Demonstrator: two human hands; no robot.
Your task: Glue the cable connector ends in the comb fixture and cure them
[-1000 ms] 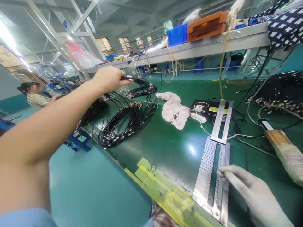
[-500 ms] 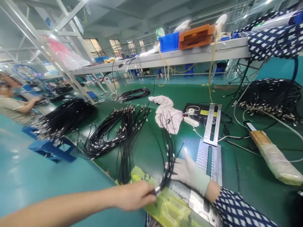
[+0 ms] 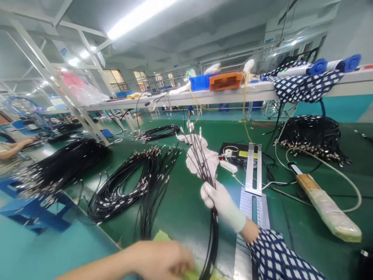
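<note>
My right hand (image 3: 220,202), in a white glove, is closed round a bundle of black cables (image 3: 214,237). The bundle's metal-tipped ends fan upward above the fist, and its lower length hangs down past the bottom edge. My bare left hand (image 3: 163,256) is low in the middle, left of the bundle. Motion smears its fingers, so whether they hold anything is hidden. Behind the raised cable ends lies a pinkish-white cloth (image 3: 190,161). Yellow-green sheeting (image 3: 161,236) shows just beyond my left hand. A slotted metal fixture (image 3: 246,217) lies beside my right wrist.
Coiled black cables (image 3: 116,202) cover the left of the green table; another pile (image 3: 311,136) sits at far right. A soldering iron (image 3: 300,175), its handle wrapped, lies right, near a black control box (image 3: 233,149). A shelf (image 3: 175,99) crosses behind. Another person's arm (image 3: 17,147) shows at far left.
My right hand has gone from lying open against the cables to gripping them, with their ends lifted upright. My left hand has moved down and off the bundle's end. The view has tilted up.
</note>
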